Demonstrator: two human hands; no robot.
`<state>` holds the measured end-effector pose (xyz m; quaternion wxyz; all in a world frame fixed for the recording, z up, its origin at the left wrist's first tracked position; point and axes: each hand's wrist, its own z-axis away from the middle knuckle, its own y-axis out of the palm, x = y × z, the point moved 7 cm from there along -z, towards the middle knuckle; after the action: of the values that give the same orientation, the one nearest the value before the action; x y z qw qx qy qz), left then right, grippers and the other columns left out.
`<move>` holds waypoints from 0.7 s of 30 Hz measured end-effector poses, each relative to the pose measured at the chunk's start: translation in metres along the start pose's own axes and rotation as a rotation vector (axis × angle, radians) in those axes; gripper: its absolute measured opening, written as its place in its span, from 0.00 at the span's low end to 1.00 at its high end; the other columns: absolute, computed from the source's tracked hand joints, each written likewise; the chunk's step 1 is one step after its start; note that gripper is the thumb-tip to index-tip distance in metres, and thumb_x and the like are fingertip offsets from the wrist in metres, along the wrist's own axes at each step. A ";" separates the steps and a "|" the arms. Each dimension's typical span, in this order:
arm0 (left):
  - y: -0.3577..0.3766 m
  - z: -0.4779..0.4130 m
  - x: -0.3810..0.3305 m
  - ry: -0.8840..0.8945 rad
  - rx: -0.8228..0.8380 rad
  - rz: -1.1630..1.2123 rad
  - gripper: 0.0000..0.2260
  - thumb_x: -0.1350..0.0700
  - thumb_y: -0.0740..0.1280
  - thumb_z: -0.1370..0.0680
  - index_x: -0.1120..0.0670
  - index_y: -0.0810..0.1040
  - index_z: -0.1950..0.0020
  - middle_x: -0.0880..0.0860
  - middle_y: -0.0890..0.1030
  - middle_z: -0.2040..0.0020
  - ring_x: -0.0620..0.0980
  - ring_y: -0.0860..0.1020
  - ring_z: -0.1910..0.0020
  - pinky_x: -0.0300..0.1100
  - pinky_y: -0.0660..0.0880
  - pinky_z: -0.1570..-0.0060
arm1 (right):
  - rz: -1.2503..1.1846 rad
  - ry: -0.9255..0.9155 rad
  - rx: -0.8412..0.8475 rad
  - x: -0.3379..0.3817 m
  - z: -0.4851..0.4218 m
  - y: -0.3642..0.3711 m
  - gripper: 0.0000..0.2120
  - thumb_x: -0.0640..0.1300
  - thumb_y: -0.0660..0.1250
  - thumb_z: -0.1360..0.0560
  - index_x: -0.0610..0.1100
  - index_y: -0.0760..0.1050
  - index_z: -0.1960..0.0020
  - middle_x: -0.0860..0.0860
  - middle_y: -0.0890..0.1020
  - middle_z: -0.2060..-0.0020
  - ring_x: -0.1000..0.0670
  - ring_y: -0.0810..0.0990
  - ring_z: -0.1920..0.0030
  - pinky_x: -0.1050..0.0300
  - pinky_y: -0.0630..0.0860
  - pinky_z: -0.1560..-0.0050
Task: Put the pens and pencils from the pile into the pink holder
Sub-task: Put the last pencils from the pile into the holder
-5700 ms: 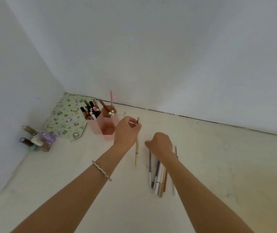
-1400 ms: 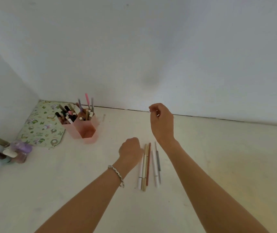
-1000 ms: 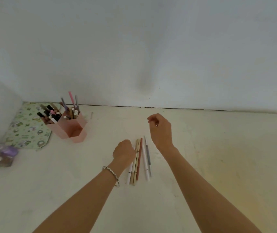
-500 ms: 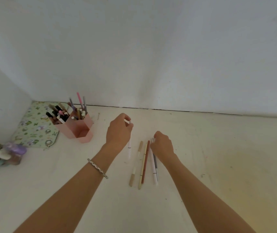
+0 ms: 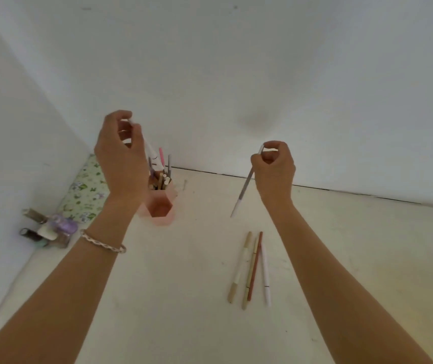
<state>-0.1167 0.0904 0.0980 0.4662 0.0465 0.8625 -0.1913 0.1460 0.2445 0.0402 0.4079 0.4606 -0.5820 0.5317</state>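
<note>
Pink holder (image 5: 160, 206), hexagonal, near cell empty, rear cell full; its left part hidden behind the left hand (image 5: 120, 156), whose grip pinches a white pen (image 5: 150, 151). Right hand (image 5: 273, 169) pinches a grey pen (image 5: 245, 186). Four pens (image 5: 252, 269) lie on the worktop (image 5: 184, 298).

left hand (image 5: 120, 156) hides pink holder's (image 5: 161, 207) left side
</note>
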 end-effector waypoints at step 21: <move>0.007 -0.013 0.026 0.041 0.262 -0.329 0.14 0.62 0.62 0.23 0.53 0.78 0.40 0.48 0.81 0.45 0.49 0.75 0.42 0.35 0.66 0.46 | -0.220 -0.243 0.054 0.046 0.043 0.125 0.11 0.36 0.62 0.21 0.49 0.70 0.43 0.51 0.82 0.56 0.56 0.80 0.56 0.65 0.76 0.51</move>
<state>-0.1394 0.0992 0.0808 0.4012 -0.0310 0.8355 -0.3742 0.0148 0.1984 0.0495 0.3776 0.5932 -0.5587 0.4397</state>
